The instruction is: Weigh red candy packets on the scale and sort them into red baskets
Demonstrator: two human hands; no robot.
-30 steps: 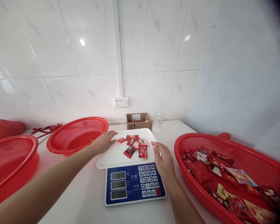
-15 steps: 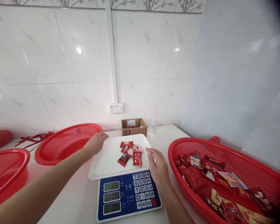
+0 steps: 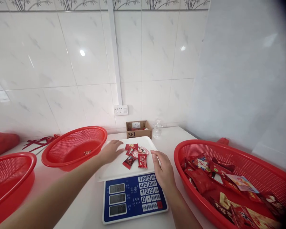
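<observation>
White tiled walls close off a corner around a pale counter (image 3: 90,203), and the scale (image 3: 133,197) sits in the middle of it. Over the scale's white tray (image 3: 114,168) the left hand (image 3: 111,151) lies flat, fingers spread and holding nothing, its tips just beside a small heap of red packets (image 3: 135,155). The right hand (image 3: 164,170) rests at the tray's right edge, fingers loosely curled and also holding nothing; whether it touches the rim I cannot tell.

The packets lie bunched toward the tray's far right, some overlapping. Left of the tray stands a red basket (image 3: 62,159) with one small packet (image 3: 87,153) lying in it, and another basket (image 3: 4,190) sits at the near left. On the right a large basket (image 3: 181,152) is full of red wrapped sweets. Against the wall are a cardboard box (image 3: 139,128), a water bottle (image 3: 158,128) and a socket (image 3: 120,110).

As I see it, any weight from either hand on the tray would upset the reading, and the display already looks off zero, though the digits are hard to read. A careless sweep of the left hand could also push packets off the tray's right edge, since they sit near it.
</observation>
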